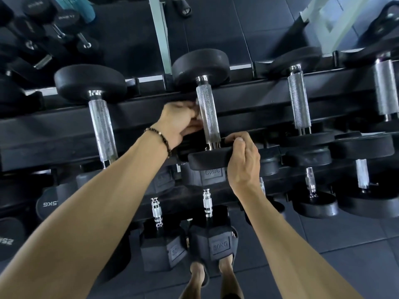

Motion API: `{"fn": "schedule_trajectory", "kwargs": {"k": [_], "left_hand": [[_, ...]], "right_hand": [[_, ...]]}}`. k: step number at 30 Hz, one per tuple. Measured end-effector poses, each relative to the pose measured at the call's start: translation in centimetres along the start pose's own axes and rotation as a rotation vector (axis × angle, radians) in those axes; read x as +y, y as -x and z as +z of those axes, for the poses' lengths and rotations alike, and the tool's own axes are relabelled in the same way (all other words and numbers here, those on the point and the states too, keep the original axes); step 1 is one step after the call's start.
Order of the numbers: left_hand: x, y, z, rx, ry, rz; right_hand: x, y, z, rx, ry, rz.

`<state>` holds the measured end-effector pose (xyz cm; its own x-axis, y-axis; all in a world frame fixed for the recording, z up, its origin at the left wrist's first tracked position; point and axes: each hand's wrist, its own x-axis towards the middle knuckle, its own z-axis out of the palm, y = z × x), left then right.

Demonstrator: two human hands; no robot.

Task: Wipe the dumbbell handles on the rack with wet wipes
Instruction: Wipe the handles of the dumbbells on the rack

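A dumbbell lies across the top tier of the black rack, with a knurled steel handle and round black heads. My left hand, with a bead bracelet at the wrist, is curled against the left side of that handle. Its fingertips pinch a small pale bit that looks like a wet wipe, mostly hidden by the fingers. My right hand grips the right edge of the dumbbell's near head, thumb on top.
More round dumbbells lie on the same tier: one to the left and two to the right. Hex dumbbells marked 30KG sit on lower tiers. My feet in slippers stand on dark floor tiles.
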<state>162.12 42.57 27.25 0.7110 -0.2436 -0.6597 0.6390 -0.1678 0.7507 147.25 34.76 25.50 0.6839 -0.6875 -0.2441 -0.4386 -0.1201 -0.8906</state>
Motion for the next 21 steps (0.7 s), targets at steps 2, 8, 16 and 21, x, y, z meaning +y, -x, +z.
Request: {"fn": "schedule_trajectory", "kwargs": {"k": [2,8,16,21], "left_hand": [[-0.6,0.6,-0.5,-0.094,-0.068,-0.012],[1.8,-2.4,0.8,-0.067,0.171,-0.012],[-0.2,-0.9,-1.4,-0.308,-0.190,0.012],[0.6,-1.5,-0.9,-0.293,-0.091,0.017]], "right_hand": [[0.0,0.0,0.0,0.004,0.003,-0.003],[-0.3,0.2,0.0,0.006,0.007,-0.016],[-0.5,0.2,-0.1,0.003,0.005,0.006],[-0.5,0.2,-0.1,0.009,0.006,0.008]]}}
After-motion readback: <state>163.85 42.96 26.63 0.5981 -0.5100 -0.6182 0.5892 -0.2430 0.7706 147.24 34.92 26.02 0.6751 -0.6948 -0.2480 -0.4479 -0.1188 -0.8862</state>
